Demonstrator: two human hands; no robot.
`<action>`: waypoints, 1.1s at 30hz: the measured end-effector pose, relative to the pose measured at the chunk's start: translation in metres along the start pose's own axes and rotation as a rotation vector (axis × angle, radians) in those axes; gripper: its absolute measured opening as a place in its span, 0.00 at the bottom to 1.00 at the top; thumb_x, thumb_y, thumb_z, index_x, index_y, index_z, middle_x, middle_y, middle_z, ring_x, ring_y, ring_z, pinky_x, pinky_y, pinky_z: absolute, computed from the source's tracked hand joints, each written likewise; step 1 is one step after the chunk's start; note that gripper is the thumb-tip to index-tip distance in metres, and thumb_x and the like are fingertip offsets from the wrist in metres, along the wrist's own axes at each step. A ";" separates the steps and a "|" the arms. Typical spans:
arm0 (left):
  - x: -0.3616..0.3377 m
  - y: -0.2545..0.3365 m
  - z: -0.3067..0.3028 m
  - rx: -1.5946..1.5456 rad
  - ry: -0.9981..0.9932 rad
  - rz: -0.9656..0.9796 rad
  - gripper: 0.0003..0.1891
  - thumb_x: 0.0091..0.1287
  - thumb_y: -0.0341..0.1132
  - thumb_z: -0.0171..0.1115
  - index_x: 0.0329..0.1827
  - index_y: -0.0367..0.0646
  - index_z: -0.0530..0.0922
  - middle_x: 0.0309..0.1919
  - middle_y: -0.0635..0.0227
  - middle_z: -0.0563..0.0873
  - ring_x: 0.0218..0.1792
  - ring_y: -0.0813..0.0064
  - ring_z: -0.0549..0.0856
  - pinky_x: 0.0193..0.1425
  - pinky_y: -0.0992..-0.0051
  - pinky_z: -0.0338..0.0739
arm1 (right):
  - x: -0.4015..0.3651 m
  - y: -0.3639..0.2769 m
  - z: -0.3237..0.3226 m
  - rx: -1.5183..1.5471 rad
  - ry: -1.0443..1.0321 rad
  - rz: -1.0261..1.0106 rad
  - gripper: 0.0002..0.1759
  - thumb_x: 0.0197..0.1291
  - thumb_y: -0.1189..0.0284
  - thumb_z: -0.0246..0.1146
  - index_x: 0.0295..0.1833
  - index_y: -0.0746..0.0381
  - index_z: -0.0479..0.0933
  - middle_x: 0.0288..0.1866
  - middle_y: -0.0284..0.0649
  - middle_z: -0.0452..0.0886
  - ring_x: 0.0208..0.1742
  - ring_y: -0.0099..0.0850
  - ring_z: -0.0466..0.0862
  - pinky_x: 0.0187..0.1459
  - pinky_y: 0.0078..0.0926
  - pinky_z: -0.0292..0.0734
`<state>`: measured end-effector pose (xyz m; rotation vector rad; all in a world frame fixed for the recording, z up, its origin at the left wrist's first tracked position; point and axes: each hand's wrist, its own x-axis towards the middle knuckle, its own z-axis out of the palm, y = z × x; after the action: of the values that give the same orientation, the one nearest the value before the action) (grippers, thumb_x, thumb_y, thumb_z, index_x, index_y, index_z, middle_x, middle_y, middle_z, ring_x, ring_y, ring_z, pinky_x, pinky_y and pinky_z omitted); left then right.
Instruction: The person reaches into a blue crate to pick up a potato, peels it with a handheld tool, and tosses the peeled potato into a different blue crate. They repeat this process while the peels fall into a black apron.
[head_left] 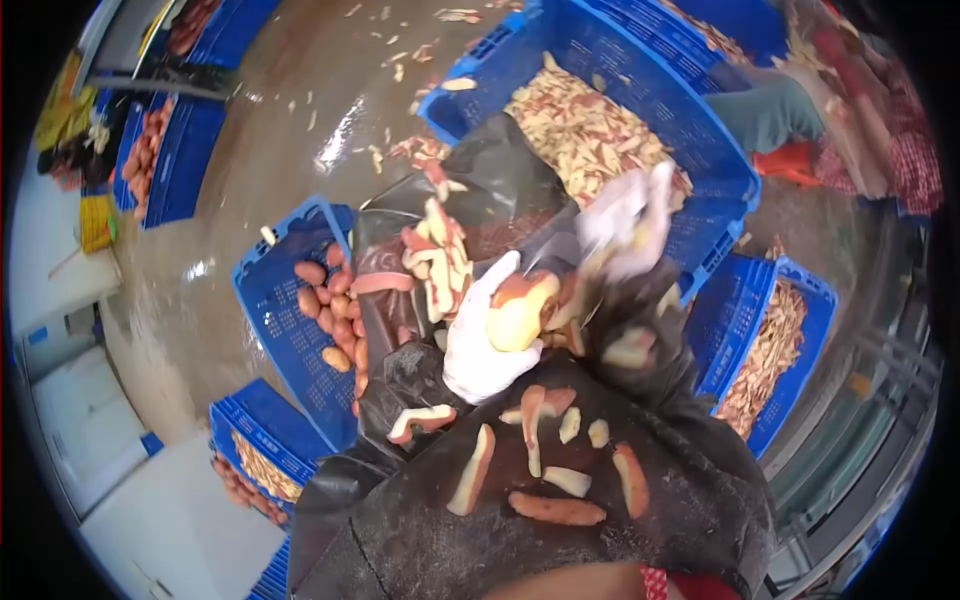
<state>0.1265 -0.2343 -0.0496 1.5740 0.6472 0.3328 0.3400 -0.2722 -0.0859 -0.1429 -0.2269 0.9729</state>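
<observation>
My left hand (478,345), in a white glove, grips a half-peeled sweet potato (520,310) over my lap; part of it is yellow flesh and part still red skin. My right hand (628,222), also in a white glove, is blurred just above and to the right of the potato. It seems to hold a blade, but I cannot make it out. A black apron (560,480) covers my lap and carries several strips of red and cream peel (555,508).
A blue crate (290,300) with unpeeled sweet potatoes stands at my left. A big blue crate (620,120) of peelings stands ahead, another crate of peelings (770,340) at the right. More blue crates are at far left and lower left. The wet floor (280,130) has scattered peel. Another person (840,110) sits at upper right.
</observation>
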 end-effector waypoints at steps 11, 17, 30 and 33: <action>0.012 0.023 0.012 -0.524 -0.032 -0.089 0.46 0.49 0.26 0.70 0.71 0.42 0.53 0.60 0.58 0.70 0.58 0.66 0.75 0.58 0.69 0.76 | 0.001 -0.007 -0.032 -0.012 0.715 -0.092 0.29 0.71 0.51 0.44 0.18 0.54 0.63 0.10 0.31 0.64 0.11 0.26 0.67 0.15 0.27 0.65; 0.019 0.027 0.023 -0.625 0.070 -0.212 0.47 0.48 0.20 0.68 0.72 0.42 0.52 0.62 0.56 0.67 0.60 0.63 0.72 0.56 0.71 0.77 | 0.002 -0.001 -0.025 0.055 0.680 -0.040 0.27 0.70 0.50 0.46 0.20 0.53 0.63 0.12 0.29 0.62 0.11 0.26 0.65 0.16 0.30 0.66; 0.033 0.013 -0.004 -0.619 -0.543 -0.003 0.43 0.54 0.39 0.68 0.72 0.52 0.54 0.68 0.56 0.60 0.63 0.58 0.68 0.64 0.55 0.66 | -0.005 0.009 0.000 -0.122 0.563 -0.059 0.28 0.71 0.48 0.43 0.20 0.52 0.63 0.11 0.28 0.60 0.09 0.22 0.60 0.12 0.22 0.57; 0.038 0.012 -0.034 -1.070 -0.412 0.155 0.40 0.55 0.44 0.66 0.71 0.58 0.57 0.69 0.57 0.60 0.62 0.52 0.69 0.61 0.51 0.67 | 0.002 -0.016 -0.035 -0.031 0.357 -0.192 0.27 0.70 0.52 0.47 0.17 0.51 0.62 0.10 0.29 0.59 0.09 0.24 0.61 0.12 0.27 0.63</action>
<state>0.1394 -0.1845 -0.0398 0.6166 -0.0255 0.3655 0.3628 -0.2800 -0.1164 -0.3140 0.0715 0.7380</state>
